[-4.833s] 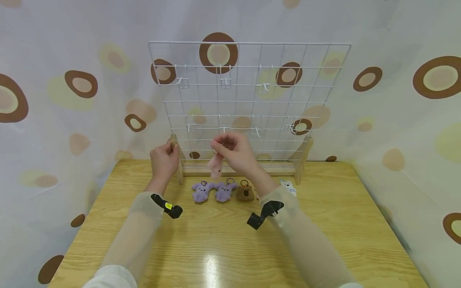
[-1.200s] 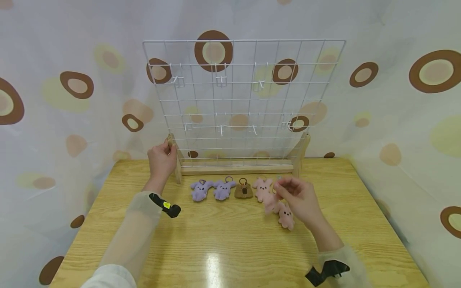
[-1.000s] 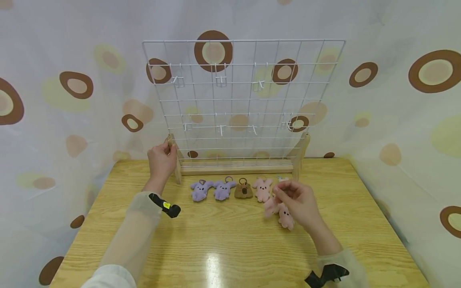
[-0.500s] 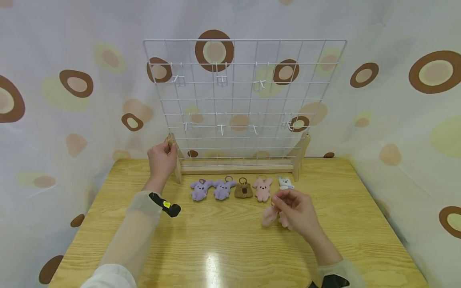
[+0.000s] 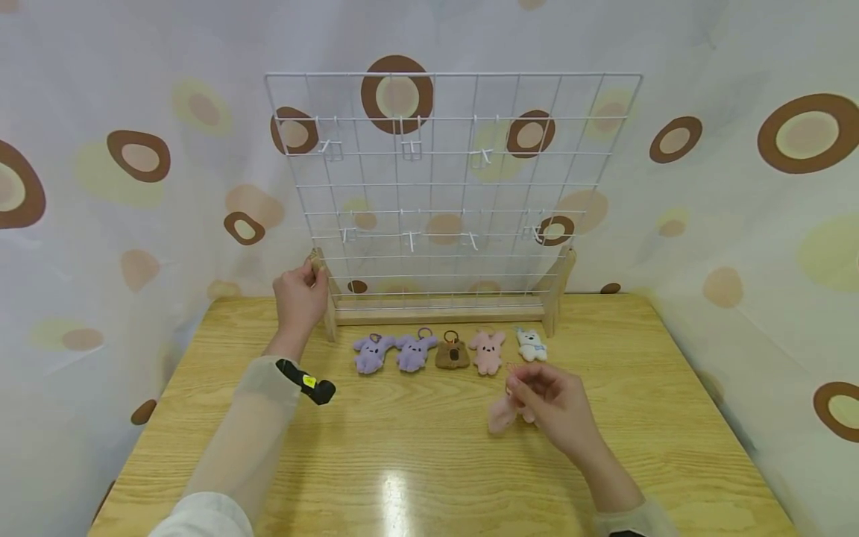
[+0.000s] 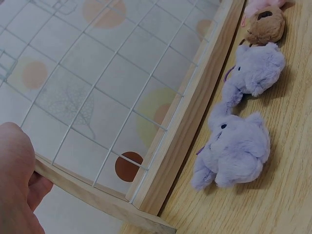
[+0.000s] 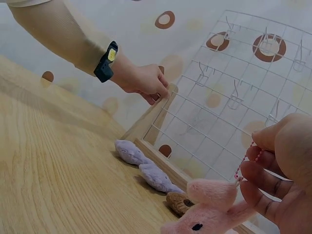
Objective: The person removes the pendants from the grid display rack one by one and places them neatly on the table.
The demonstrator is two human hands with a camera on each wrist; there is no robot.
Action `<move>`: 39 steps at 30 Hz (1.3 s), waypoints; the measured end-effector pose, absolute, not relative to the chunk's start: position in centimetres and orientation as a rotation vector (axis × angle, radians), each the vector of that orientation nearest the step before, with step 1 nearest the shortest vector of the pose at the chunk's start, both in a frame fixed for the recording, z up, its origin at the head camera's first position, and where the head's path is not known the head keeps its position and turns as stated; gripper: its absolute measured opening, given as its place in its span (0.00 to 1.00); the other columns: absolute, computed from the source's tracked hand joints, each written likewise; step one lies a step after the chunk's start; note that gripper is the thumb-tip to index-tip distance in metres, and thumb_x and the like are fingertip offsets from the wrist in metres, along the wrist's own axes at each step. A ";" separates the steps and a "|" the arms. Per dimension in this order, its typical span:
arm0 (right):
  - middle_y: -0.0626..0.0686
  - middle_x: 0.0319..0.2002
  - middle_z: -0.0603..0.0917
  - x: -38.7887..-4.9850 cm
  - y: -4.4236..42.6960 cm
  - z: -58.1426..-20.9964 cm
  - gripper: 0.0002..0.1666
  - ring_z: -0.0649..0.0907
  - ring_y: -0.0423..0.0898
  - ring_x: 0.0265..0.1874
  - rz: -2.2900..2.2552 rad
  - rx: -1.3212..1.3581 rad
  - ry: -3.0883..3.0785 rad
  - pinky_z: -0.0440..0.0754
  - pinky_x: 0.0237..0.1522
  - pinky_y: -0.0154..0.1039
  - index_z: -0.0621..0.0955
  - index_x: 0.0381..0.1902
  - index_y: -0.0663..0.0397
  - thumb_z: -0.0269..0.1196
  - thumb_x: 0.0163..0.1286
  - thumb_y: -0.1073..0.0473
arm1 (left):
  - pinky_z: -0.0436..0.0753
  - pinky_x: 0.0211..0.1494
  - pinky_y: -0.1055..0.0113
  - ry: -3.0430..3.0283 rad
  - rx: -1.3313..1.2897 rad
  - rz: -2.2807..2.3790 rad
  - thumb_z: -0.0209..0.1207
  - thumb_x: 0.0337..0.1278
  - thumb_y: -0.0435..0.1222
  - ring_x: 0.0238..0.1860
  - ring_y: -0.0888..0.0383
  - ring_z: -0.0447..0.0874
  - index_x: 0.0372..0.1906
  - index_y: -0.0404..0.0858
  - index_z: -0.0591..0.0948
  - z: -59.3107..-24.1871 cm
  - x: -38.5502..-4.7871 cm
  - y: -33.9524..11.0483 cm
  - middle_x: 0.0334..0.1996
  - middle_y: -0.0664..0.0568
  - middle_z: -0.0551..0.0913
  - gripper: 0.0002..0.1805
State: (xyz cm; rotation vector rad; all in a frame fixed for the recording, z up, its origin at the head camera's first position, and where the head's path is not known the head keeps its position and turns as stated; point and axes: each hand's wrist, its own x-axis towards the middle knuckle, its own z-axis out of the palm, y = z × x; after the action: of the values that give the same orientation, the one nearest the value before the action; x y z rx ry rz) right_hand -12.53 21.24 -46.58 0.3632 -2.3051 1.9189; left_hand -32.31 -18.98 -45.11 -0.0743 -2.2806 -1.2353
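Note:
My left hand (image 5: pixel 300 298) grips the top of the left wooden upright (image 5: pixel 325 298) of the stand that holds the white wire grid (image 5: pixel 450 184). My right hand (image 5: pixel 553 406) is above the table's right half and pinches a pink beaded chain (image 7: pixel 243 161). From that chain hangs a pink plush keychain (image 5: pixel 502 415), its ears and dark eye close up in the right wrist view. Another bit of pink plush (image 5: pixel 529 415) shows beside the fingers, mostly hidden behind the hand. Several white hooks (image 5: pixel 411 240) sit in two rows on the grid, with nothing hanging from them.
Along the stand's foot lie two purple plush keychains (image 5: pixel 371 354), a brown one (image 5: pixel 452 354), a pink one (image 5: pixel 487 352) and a white one (image 5: pixel 531 345). They rest on a wooden table (image 5: pixel 335 455). A patterned curtain (image 5: pixel 725 224) hangs behind.
My right hand has gone from before the grid's lower hooks to the table's right side, then slightly nearer me, still with pink plush. The white keychain is uncovered. My left hand stays put.

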 end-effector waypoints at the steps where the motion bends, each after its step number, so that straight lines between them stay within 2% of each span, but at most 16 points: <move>1: 0.67 0.36 0.85 -12.5 21.2 -46.6 0.05 0.85 0.47 0.30 1.923 0.363 -2.307 0.80 0.25 0.31 0.83 0.44 0.69 0.65 0.76 0.69 | 0.88 0.49 0.50 -2.281 -0.075 -1.235 0.60 0.75 0.32 0.48 0.42 0.91 0.41 0.26 0.88 -45.1 -32.3 -19.0 0.42 0.33 0.90 0.12; 10: 0.64 0.36 0.87 -12.9 20.9 -47.6 0.07 0.81 0.41 0.25 1.915 0.264 -2.377 0.78 0.24 0.30 0.85 0.44 0.66 0.67 0.76 0.65 | 0.88 0.51 0.51 -2.284 -0.076 -1.236 0.61 0.74 0.31 0.49 0.43 0.91 0.43 0.27 0.89 -45.3 -32.4 -19.1 0.43 0.34 0.90 0.11; 15: 0.63 0.36 0.87 -13.4 20.8 -48.1 0.08 0.82 0.41 0.28 1.917 0.220 -2.380 0.82 0.26 0.34 0.85 0.44 0.66 0.67 0.77 0.63 | 0.88 0.50 0.50 -2.270 -0.099 -1.220 0.61 0.74 0.31 0.47 0.42 0.91 0.41 0.26 0.89 -45.1 -32.3 -19.0 0.42 0.34 0.90 0.10; 21: 0.62 0.35 0.87 -14.1 20.6 -48.7 0.10 0.83 0.44 0.28 1.930 0.174 -2.393 0.81 0.24 0.35 0.85 0.44 0.66 0.68 0.76 0.61 | 0.88 0.51 0.50 -2.266 -0.091 -1.231 0.61 0.73 0.30 0.48 0.42 0.91 0.40 0.26 0.89 -45.0 -32.2 -18.9 0.42 0.34 0.90 0.10; 26: 0.62 0.39 0.88 -14.6 20.4 -49.3 0.08 0.86 0.43 0.34 1.908 0.201 -2.395 0.87 0.34 0.38 0.85 0.45 0.67 0.67 0.76 0.64 | 0.88 0.51 0.51 -2.270 -0.080 -1.236 0.61 0.73 0.30 0.48 0.42 0.91 0.41 0.26 0.89 -45.1 -32.2 -19.0 0.42 0.34 0.90 0.10; 35: 0.62 0.41 0.88 -15.8 20.0 -50.1 0.10 0.88 0.46 0.38 1.913 0.193 -2.445 0.88 0.38 0.36 0.85 0.45 0.67 0.67 0.77 0.62 | 0.87 0.53 0.51 -2.273 -0.074 -1.253 0.60 0.74 0.30 0.50 0.42 0.90 0.42 0.26 0.89 -45.1 -32.2 -19.1 0.44 0.34 0.90 0.11; 39: 0.62 0.42 0.88 -16.3 19.7 -50.4 0.09 0.88 0.47 0.38 1.895 0.154 -2.484 0.87 0.38 0.36 0.85 0.47 0.67 0.67 0.77 0.64 | 0.87 0.52 0.51 -2.273 -0.076 -1.258 0.61 0.74 0.31 0.50 0.43 0.90 0.42 0.27 0.89 -45.1 -32.2 -19.1 0.43 0.35 0.90 0.11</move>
State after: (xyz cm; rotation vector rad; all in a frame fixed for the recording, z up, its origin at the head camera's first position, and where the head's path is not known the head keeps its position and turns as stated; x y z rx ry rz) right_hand -16.32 19.72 -50.40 0.1538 -2.4842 1.8954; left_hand -32.17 -19.11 -45.12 -0.0765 -2.2733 -1.2584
